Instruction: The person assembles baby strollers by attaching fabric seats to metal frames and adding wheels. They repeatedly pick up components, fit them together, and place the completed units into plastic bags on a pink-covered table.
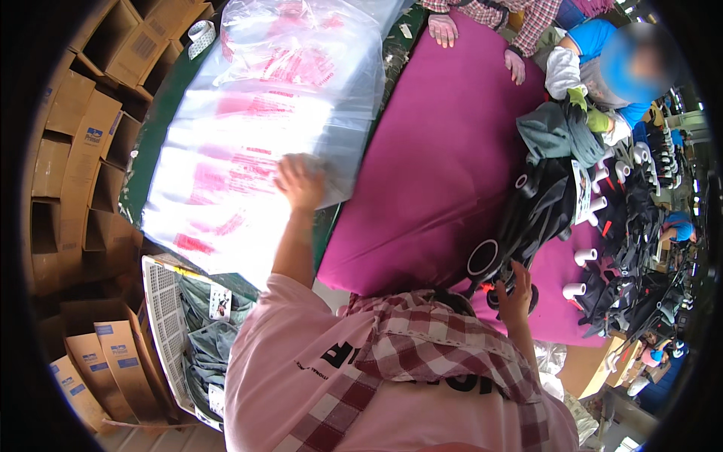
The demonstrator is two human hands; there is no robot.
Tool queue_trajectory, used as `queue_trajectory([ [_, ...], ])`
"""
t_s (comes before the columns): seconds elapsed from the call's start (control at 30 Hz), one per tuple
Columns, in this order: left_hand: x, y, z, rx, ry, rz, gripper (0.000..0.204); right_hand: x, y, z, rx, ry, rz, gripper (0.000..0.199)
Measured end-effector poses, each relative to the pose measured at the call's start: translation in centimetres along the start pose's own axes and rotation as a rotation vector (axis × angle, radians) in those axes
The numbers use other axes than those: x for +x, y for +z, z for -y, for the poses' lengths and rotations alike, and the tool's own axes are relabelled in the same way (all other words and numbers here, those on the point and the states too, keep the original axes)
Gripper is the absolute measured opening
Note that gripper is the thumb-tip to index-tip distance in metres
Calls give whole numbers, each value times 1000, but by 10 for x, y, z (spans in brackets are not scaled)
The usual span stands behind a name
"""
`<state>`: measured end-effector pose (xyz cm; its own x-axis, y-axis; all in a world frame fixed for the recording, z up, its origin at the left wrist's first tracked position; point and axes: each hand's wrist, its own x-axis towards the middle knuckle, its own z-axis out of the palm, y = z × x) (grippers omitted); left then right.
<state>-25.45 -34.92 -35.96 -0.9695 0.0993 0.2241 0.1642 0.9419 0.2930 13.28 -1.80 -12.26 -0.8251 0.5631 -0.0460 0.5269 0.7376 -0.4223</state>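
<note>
My left hand point(301, 183) lies with spread fingers on a stack of clear plastic bags point(226, 162) printed in red, at the right edge of the stack. My right hand point(515, 295) is beside the lower end of a black folded stroller point(538, 215), its fingers curved and apart. Whether those fingers touch the stroller I cannot tell. The stroller has a wheel with a white ring point(483, 258) and rests on a purple padded table point(429, 151). The bags lie on a dark green table point(154, 143).
Cardboard boxes point(86, 143) stack up at the left. A white crate point(167, 316) holds grey-green fabric pieces. A tape roll point(201, 36) sits at the far left. Across the purple table are a person's gloved hands point(443, 30) and a person in blue point(595, 41). More black strollers point(614, 256) crowd the right.
</note>
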Motion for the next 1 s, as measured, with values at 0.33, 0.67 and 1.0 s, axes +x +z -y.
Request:
queue_trajectory([
  [0.33, 176, -46, -86, -299, 88, -159, 86, 5, 0, 25, -69, 101, -47, 46],
  [0.67, 27, 22, -166, -331, 522, 304, 31, -3, 35, 27, -35, 75, 5, 37],
  [1.0, -36, -47, -184, -799, 555, 276, 6, 40, 8, 14, 33, -98, -188, 36],
])
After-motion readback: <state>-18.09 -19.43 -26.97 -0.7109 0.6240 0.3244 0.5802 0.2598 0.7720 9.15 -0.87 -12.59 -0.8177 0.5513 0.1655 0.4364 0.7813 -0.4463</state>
